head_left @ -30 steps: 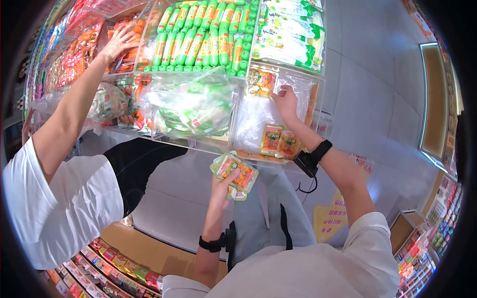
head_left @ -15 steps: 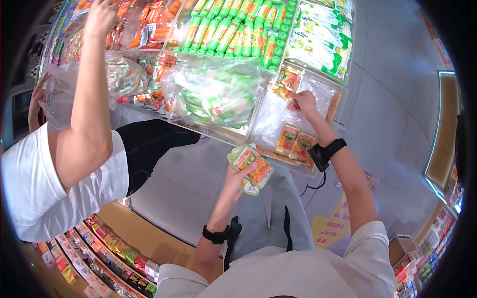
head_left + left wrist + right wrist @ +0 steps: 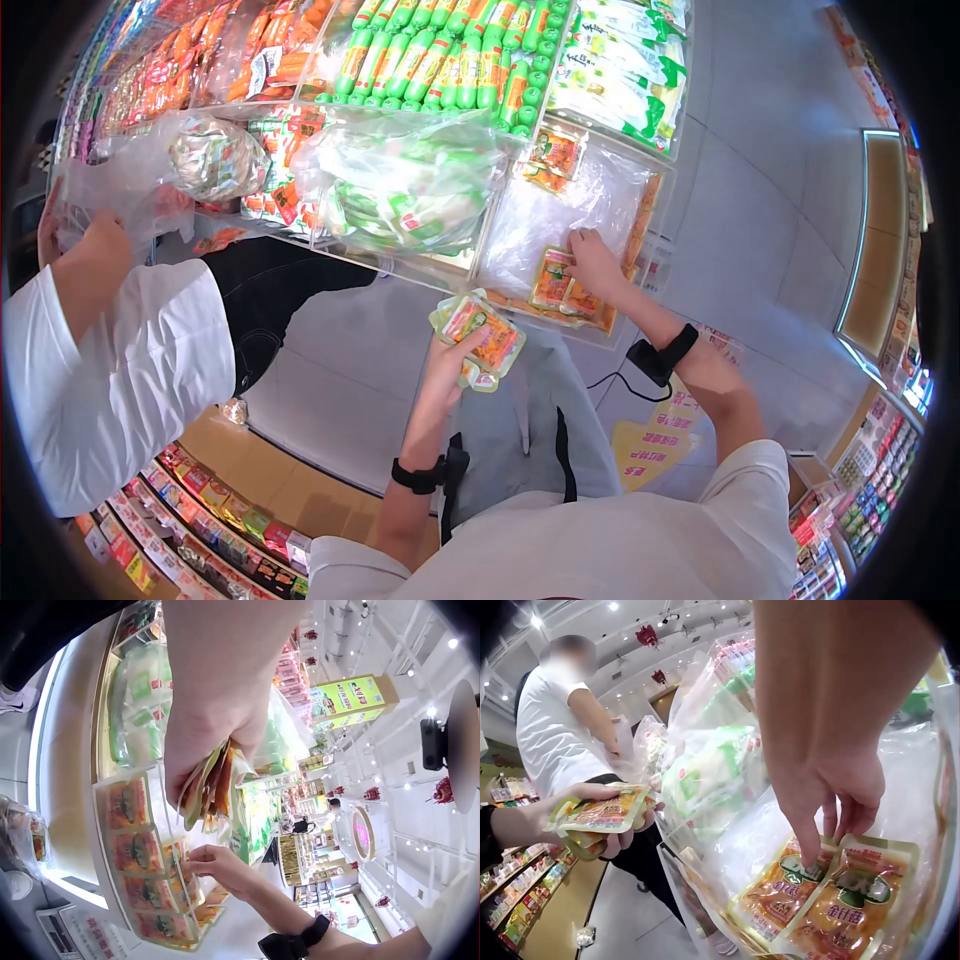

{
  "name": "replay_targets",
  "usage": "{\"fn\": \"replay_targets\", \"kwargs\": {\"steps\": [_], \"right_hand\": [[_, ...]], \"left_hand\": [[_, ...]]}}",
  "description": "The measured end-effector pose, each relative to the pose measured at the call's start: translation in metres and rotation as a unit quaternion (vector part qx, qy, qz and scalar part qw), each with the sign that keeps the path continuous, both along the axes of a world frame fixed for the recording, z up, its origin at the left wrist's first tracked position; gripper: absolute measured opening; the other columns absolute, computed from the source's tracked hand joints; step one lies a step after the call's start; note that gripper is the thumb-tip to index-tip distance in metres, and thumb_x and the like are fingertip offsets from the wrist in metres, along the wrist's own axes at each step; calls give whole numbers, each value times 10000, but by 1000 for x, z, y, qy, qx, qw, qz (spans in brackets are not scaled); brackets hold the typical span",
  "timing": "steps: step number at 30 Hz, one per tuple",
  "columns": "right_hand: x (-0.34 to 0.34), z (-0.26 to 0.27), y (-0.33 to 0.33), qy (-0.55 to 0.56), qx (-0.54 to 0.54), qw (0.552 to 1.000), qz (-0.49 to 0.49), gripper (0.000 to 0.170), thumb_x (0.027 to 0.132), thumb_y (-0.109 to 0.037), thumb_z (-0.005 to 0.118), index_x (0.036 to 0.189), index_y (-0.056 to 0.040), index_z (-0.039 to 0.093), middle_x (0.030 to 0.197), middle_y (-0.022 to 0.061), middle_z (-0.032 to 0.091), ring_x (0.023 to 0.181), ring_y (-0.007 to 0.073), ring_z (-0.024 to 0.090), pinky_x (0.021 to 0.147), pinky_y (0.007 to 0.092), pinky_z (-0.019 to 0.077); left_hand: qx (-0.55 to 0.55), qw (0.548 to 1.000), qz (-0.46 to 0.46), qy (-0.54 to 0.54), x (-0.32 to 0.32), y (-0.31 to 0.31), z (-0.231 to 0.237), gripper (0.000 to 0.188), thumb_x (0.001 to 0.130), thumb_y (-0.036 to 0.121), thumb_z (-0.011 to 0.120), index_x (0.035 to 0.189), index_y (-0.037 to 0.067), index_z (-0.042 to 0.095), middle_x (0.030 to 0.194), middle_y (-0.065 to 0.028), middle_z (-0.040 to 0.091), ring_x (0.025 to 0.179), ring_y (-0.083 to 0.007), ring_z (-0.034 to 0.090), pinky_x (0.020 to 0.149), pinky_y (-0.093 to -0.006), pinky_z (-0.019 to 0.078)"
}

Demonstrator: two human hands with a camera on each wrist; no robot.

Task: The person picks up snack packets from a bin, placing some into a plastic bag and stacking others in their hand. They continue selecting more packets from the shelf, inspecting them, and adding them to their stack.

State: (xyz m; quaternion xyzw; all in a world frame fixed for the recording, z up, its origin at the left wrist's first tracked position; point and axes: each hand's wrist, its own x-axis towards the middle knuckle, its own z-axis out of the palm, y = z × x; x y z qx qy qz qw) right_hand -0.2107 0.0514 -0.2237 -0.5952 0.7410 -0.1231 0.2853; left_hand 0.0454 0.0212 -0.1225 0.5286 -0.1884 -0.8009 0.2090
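Note:
Several flat orange-and-green food packets [image 3: 485, 338] are stacked in my left hand [image 3: 442, 368], the thumb lying over the top one. In the right wrist view the left hand [image 3: 600, 817] grips this stack [image 3: 604, 811] from the side. Two similar packets [image 3: 847, 904] lie side by side in the near part of a clear plastic-lined bin [image 3: 520, 230]. My right hand [image 3: 598, 265] is over them, and in the right wrist view its fingertips [image 3: 808, 851] touch the top of the left one. More packets [image 3: 556, 152] lie at the bin's far end.
Left of the bin is a clear bag of green-white packs [image 3: 410, 195]. Green sausages [image 3: 430, 65] and white-green packages [image 3: 620, 70] fill compartments beyond. At the left, another person in a white shirt [image 3: 130, 370] holds a plastic bag [image 3: 130, 195]. Shelves [image 3: 230, 510] stand behind.
My right hand has moved from the bin's far packets to the near pair. The left hand still holds its stack. The other person's raised arm has come down to the plastic bag.

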Motion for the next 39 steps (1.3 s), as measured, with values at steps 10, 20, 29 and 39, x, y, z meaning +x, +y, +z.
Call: {"fn": "replay_targets", "kwargs": {"steps": [10, 20, 29, 39], "right_hand": [[-9, 24, -18, -185, -13, 982, -26, 147, 722, -62, 652, 824, 11, 575, 746, 144, 548, 682, 297, 548, 659, 383, 456], [-71, 70, -71, 73, -177, 974, 120, 286, 692, 40, 543, 962, -40, 595, 1025, 71, 567, 1035, 238, 501, 789, 327, 468], [-31, 37, -69, 167, -238, 950, -111, 552, 667, -90, 681, 1168, -44, 455, 1186, 149, 457, 1094, 315, 459, 864, 390, 435], [-42, -4, -60, 214, -141, 966, -23, 406, 685, -137, 652, 1051, -81, 486, 1120, 147, 490, 1017, 269, 499, 788, 350, 458]], "left_hand": [[-6, 1000, 13, -5, -4, -3, 0, 370, 797, 11, 619, 1139, -6, 479, 1033, -87, 579, 897, -156, 607, 742, -291, 513], [-5, 1000, 13, -2, -5, -5, 2, 354, 802, 6, 610, 1134, -13, 487, 1017, -99, 593, 871, -166, 619, 720, -294, 526], [-11, 1000, 3, -15, -12, -8, 4, 356, 801, 11, 615, 1133, -14, 492, 1023, -99, 592, 877, -163, 616, 723, -293, 521], [-10, 1000, -1, -10, -14, -9, 5, 360, 803, 12, 609, 1140, -13, 485, 1039, -106, 586, 893, -172, 614, 741, -295, 516]]}}
